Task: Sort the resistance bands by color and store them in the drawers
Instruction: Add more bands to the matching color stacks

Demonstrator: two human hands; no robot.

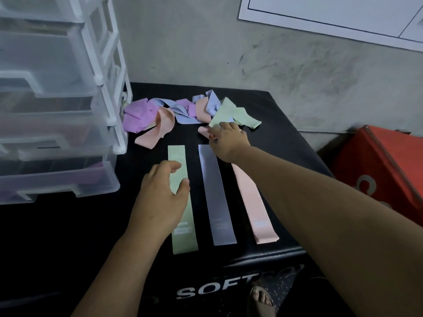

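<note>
Sorting stage: at the back edge of the box (279, 115), a pink band (203, 131) is pinched from the pile (183, 110) by the right hand (229, 143). The green strip (184, 236) near the front edge is pressed under the relaxed fingers of the left hand (158, 197). A clean pull onto the pink strip (254, 202) is judged next.

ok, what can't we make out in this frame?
Head view, drawers: frosted fronts blur the contents; the top and left edges cut the unit off.
Head view, right hand: its own fingers hide which band in the pile it touches or grips.
Head view, pile: overlaps hide the band count.
Head view, green band: the print is too small to read and partly under the left hand.
</note>
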